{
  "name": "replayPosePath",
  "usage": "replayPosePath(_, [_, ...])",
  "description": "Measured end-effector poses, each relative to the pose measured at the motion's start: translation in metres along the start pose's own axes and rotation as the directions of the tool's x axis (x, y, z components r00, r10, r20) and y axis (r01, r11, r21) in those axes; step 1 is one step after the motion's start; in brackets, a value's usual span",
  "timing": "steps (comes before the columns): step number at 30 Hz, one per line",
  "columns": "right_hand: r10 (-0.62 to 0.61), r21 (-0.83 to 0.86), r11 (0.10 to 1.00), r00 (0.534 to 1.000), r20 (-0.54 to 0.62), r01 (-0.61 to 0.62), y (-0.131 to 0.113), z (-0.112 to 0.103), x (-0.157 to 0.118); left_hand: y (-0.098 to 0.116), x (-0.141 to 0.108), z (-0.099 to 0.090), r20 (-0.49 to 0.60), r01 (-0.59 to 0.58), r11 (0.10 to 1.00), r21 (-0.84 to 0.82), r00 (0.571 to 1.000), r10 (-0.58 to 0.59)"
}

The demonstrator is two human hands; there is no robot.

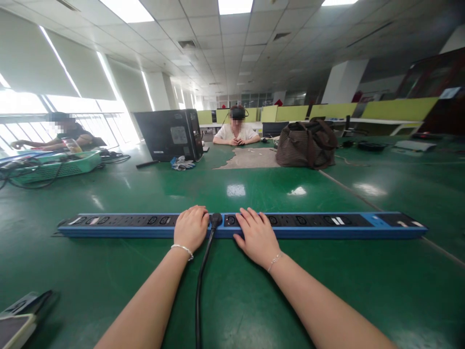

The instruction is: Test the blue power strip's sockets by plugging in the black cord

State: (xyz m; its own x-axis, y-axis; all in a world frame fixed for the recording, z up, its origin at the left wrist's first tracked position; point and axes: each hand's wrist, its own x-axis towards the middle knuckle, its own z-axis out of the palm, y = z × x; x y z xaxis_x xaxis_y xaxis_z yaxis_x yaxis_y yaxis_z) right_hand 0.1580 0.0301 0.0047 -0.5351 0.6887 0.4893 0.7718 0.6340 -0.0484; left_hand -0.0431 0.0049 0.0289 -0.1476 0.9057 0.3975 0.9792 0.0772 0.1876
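Resting on the strip point(225, 233): left hand point(191, 229), fingers together | right hand point(257, 237), fingers spread | plug point(216, 220) between them | snagged cord point(199, 295) could wrench it loose!

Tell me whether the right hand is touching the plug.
Apart: the head view shows a stretch of the strip between the right hand and the plug.

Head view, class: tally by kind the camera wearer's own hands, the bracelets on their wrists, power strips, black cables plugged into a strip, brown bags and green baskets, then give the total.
Hands: 2 (left hand, right hand)
Bracelets: 2 (left bracelet, right bracelet)
Power strip: 1
Black cable: 1
Brown bag: 1
Green basket: 1
Total: 8
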Motion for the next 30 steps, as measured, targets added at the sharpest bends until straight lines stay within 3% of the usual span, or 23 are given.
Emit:
replayPosePath(4, [-0.114,0.116,0.987,0.993,-0.019,0.115,-0.023,0.000,0.005,0.005,0.001,0.003,0.056,-0.019,0.998,0.059,0.998,0.016])
replayPosePath(11, [0.075,0.163,0.985,0.995,-0.070,-0.063,-0.054,0.013,0.033,0.002,0.002,0.005,0.034,-0.017,0.998,0.060,0.999,0.015])
replayPosePath(19, [0.083,0.012,0.997,0.991,-0.103,-0.082,-0.063,0.021,0.046,0.001,0.002,0.008,0.001,-0.015,0.998,0.057,1.000,0.015])
replayPosePath(24, [0.113,-0.007,0.994,0.993,-0.044,-0.113,-0.063,0.016,0.050,0.000,0.002,0.011,-0.034,-0.039,0.998,0.050,0.999,0.040])
replayPosePath(30, [0.087,-0.014,0.996,0.993,-0.081,-0.089,-0.063,0.018,0.047,0.000,0.002,0.016,-0.090,-0.025,0.998,0.059,0.996,0.030])
